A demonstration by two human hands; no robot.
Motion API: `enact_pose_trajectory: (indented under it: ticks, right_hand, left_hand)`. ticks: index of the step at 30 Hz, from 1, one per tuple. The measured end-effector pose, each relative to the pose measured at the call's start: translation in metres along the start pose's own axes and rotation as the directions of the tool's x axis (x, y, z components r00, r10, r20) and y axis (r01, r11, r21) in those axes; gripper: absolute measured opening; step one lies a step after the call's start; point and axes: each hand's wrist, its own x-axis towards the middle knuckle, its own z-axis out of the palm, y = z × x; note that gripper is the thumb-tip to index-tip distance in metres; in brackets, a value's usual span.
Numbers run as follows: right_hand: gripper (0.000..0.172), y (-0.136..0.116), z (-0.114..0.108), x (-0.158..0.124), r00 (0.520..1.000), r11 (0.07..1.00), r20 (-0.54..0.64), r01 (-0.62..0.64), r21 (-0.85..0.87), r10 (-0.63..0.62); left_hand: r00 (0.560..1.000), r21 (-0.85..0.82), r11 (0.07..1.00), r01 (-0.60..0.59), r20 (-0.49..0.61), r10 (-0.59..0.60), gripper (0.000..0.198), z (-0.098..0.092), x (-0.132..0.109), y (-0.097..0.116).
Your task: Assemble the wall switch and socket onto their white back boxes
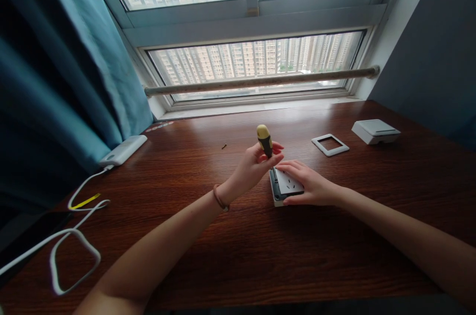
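White-faced socket (284, 186) with small dark slots (289, 181), dark grey strip (275, 190) along its left edge, right hand (314, 183) clasping it, left hand (253, 166) gripping a yellow-and-black screwdriver (264, 139).

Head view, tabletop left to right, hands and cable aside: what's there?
Yellow strip → white device → small screw → screwdriver → socket panel → white frame → white box.

The desk (178, 240) is viewed forward and down from head height, the left hand (254, 165) and right hand (316, 183) caught at fairly close range near centre, the window (253, 25) framed across the top.
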Motion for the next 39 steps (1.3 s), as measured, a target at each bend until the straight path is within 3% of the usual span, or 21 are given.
enact_pose_trajectory:
  ticks: [8,14,17,22,27,39]
  right_hand:
    - [0.076,0.000,0.001,0.000,1.000,1.000,-0.005,0.006,0.004,-0.006]
    - [0.076,0.000,0.000,0.000,1.000,1.000,-0.008,0.001,0.007,-0.001]
    - [0.075,0.000,0.000,0.000,1.000,1.000,-0.004,0.006,0.000,-0.006]
    - [0.072,0.000,0.000,0.001,1.000,1.000,-0.008,0.010,0.012,-0.010]
    - [0.072,0.001,0.001,0.000,1.000,1.000,-0.018,0.013,0.005,-0.013]
    - [0.074,0.000,0.000,0.000,1.000,1.000,-0.008,0.002,0.006,-0.002]
  left_hand:
    - [0.969,-0.250,0.960,0.125,0.238,-0.064,0.059,-0.017,-0.002,0.011]
    - [0.942,-0.163,0.975,0.153,0.322,-0.094,0.054,-0.020,-0.001,0.020]
    - [0.952,-0.126,0.986,0.108,0.298,-0.066,0.052,-0.016,-0.001,0.017]
    - [0.994,-0.172,0.984,0.050,0.102,-0.033,0.041,-0.005,-0.002,-0.002]
    - [0.999,-0.180,0.983,0.021,-0.036,-0.027,0.039,0.005,-0.003,-0.009]
    - [0.991,-0.150,0.985,0.082,0.117,-0.065,0.037,-0.005,-0.004,0.022]
